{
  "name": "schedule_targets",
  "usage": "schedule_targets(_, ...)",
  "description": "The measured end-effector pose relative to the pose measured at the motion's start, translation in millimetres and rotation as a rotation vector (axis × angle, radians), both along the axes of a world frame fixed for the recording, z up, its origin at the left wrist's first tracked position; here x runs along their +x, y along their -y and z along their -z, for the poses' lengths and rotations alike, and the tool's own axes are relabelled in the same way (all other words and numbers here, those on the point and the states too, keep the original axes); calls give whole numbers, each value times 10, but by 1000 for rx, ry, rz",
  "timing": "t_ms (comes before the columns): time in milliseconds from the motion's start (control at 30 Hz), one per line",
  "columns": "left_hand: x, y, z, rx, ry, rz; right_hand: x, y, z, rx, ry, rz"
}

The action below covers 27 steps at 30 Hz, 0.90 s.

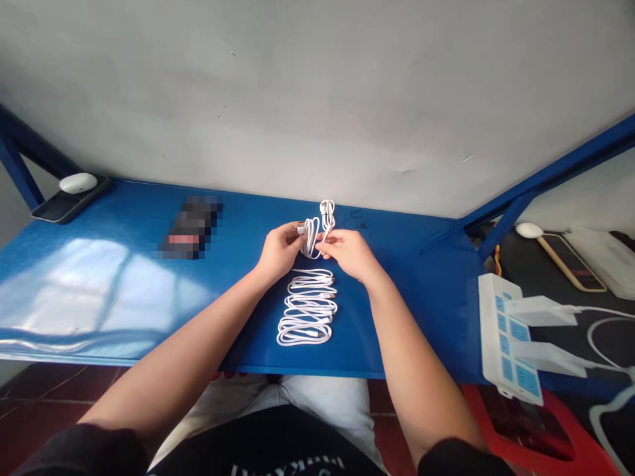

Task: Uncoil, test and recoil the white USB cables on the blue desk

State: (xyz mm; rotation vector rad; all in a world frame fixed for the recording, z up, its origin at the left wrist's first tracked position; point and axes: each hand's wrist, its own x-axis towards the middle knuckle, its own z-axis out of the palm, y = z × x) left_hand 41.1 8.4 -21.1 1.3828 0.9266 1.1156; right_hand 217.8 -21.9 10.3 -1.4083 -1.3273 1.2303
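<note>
Between my two hands is a loosely coiled white cable (pixel 310 238). My left hand (pixel 282 250) grips its left side, with a connector at the fingertips. My right hand (pixel 347 251) pinches the cable's right side with thumb and finger. Just behind them lies a small tied white cable bundle (pixel 327 213) near the back edge of the blue table (pixel 238 244). Several coiled white cables (pixel 305 327) overlap in a row between my forearms, toward the front edge.
At the back left, a phone (pixel 64 206) carries a white oval object (pixel 78 183). A blurred dark item (pixel 191 228) lies left of my hands. Small black ties (pixel 358 218) are at the back. A white power strip (pixel 508 337) with plugged-in chargers stands at the right edge.
</note>
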Motion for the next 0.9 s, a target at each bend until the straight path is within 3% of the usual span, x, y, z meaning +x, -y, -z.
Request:
schedule_targets(367,-56,-9,-70,-12,-31,-25,-127,25,85,136,36,-3)
schedule_targets(567,-49,-25,-65,93,7,-75,-165,16,105,206,-54,41)
schedule_targets(900,-48,1,-78,97,-1,-29,-214,61,19,208,-94,21)
